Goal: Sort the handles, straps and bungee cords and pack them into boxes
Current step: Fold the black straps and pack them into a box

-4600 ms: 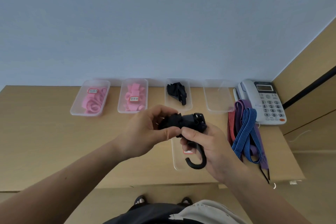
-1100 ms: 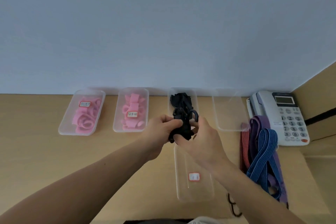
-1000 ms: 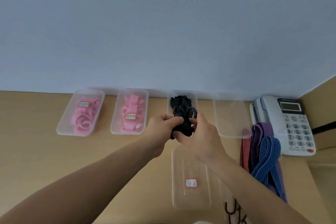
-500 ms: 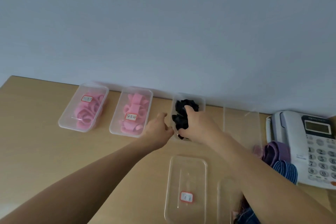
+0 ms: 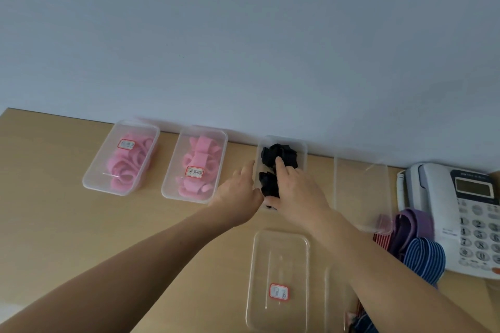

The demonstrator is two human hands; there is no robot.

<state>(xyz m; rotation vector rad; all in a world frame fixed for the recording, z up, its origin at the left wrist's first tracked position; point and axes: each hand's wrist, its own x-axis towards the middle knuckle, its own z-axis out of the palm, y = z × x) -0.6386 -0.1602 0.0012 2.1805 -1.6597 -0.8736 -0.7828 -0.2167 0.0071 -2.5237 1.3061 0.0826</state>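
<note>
A clear box [image 5: 303, 149] at the back of the table holds two black bungee cord bundles, one far [image 5: 280, 153] and one near [image 5: 267, 184]. My right hand [image 5: 297, 193] lies over the near bundle, its index finger stretched onto the far one and its thumb at the box's front end. My left hand [image 5: 238, 194] rests with straight fingers against the box's left wall. Loose blue striped [image 5: 424, 257], purple [image 5: 411, 227] and red striped [image 5: 381, 240] cords lie at the right.
Two clear boxes with pink pieces, one [image 5: 90, 182] at the left and one [image 5: 168, 190] beside it, stand along the wall. An empty clear box [image 5: 362, 192] stands right of the black one. A labelled clear lid [image 5: 278, 265] lies in front. A white telephone [image 5: 460, 211] sits far right.
Both hands carried the folded black bungee cord from in front of me to the back box and set it in. My left hand has let go of it.
</note>
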